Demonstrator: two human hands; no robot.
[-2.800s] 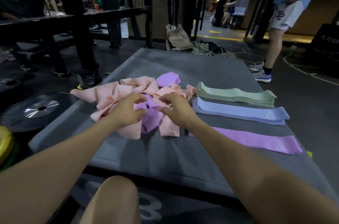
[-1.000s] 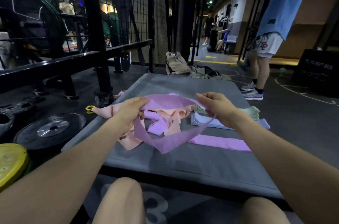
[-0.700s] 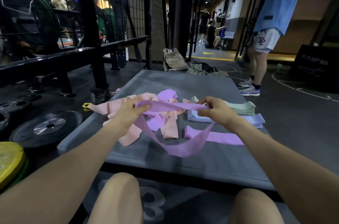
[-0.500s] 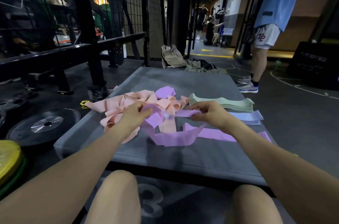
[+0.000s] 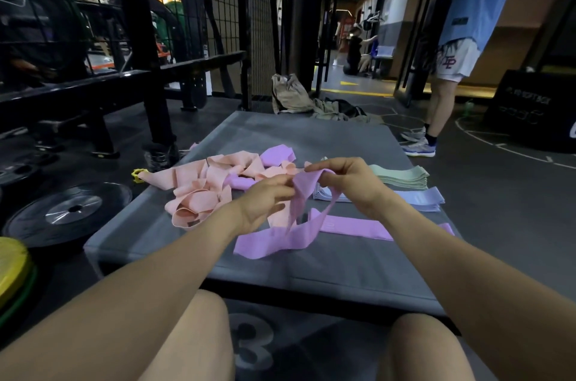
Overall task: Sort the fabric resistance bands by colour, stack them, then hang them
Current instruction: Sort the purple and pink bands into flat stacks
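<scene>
Purple band in hand [image 5: 299, 193]: It is held up at the middle of the frame. Its loose end droops down onto the grey mat [image 5: 311, 274].
Left hand [image 5: 261, 203]: Its fingers are pinched on the top of the purple band.
Right hand [image 5: 349, 181]: Its fingers are curled round the same band, just beside the left hand.
Flat purple band [image 5: 358, 226]: One band is laid out flat on the mat, under the right arm. The held band likely goes on it next.
Blue stack [image 5: 417, 198]: Blue bands are piled up neatly at the right of the frame.
Green stack [image 5: 402, 175]: Green bands are piled up neatly just above the blue ones.
Mixed heap [image 5: 205, 187]: Many pink bands and a few purple ones are left in a messy heap at the middle left.
Done: Green and blue look sorted and stacked.
Left: Purple is only begun. Pink is not yet sorted. Nothing is hung yet.
Around: Weight plates [image 5: 68, 209] lie on the floor at the left.
</scene>
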